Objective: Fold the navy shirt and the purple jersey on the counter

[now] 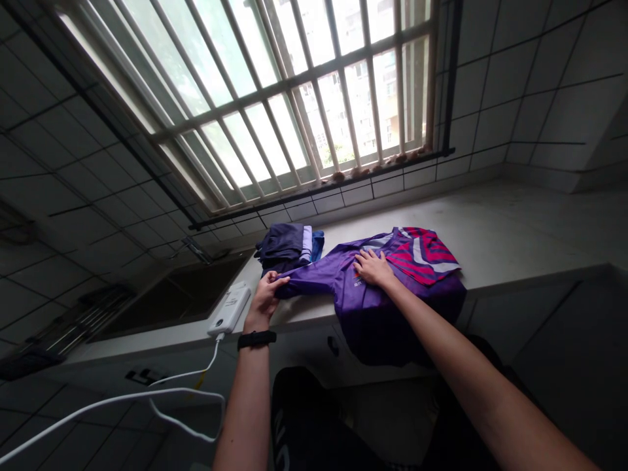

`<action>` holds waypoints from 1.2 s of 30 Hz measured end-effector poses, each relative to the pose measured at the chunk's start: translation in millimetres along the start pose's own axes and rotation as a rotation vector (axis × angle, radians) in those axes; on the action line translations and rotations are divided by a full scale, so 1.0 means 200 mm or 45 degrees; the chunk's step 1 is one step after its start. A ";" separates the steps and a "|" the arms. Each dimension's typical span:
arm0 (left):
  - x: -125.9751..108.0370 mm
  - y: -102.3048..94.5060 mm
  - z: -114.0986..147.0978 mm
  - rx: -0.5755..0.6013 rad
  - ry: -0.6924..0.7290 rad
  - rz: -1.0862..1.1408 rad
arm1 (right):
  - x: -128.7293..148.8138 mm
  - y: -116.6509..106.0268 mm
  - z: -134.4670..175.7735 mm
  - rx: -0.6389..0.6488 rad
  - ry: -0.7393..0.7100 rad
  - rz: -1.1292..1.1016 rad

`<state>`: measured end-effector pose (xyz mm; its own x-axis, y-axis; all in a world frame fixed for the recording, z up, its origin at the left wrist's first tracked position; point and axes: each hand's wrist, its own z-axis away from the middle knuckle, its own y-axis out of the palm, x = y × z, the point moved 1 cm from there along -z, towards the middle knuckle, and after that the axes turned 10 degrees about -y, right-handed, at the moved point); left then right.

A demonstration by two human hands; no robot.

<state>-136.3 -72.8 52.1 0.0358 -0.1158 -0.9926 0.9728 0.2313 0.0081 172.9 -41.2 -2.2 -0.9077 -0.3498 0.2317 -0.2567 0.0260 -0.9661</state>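
Note:
A purple long-sleeved shirt [363, 320] lies on the white countertop, its lower part hanging over the front edge. One of its sleeves, patterned in red and purple stripes with a white band, lies folded across the body on the right. My left hand [265, 296] pinches the end of the other sleeve and holds it stretched out to the left. Fingers spread, my right hand [373, 267] rests flat on the shirt's chest near the collar. Just behind the left sleeve sits a stack of folded clothes [283, 243], dark on top with lilac and blue pieces.
A white power bank [229, 310] with a white cable [186, 377] lies left of my left hand, beside the sink [171, 301]. A barred window [294, 85] rises behind the countertop [495, 229]. Cabinets with handles run below the counter's front edge.

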 end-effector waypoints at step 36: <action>0.17 -0.02 0.00 -0.341 0.153 -1.027 | 0.00 0.00 0.00 0.013 0.020 0.000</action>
<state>-138.1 -78.1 17.5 -0.6830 -0.2433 -0.6887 0.6028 0.3445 -0.7196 172.6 -40.4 -1.6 -0.9128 -0.3349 0.2337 -0.2536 0.0164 -0.9672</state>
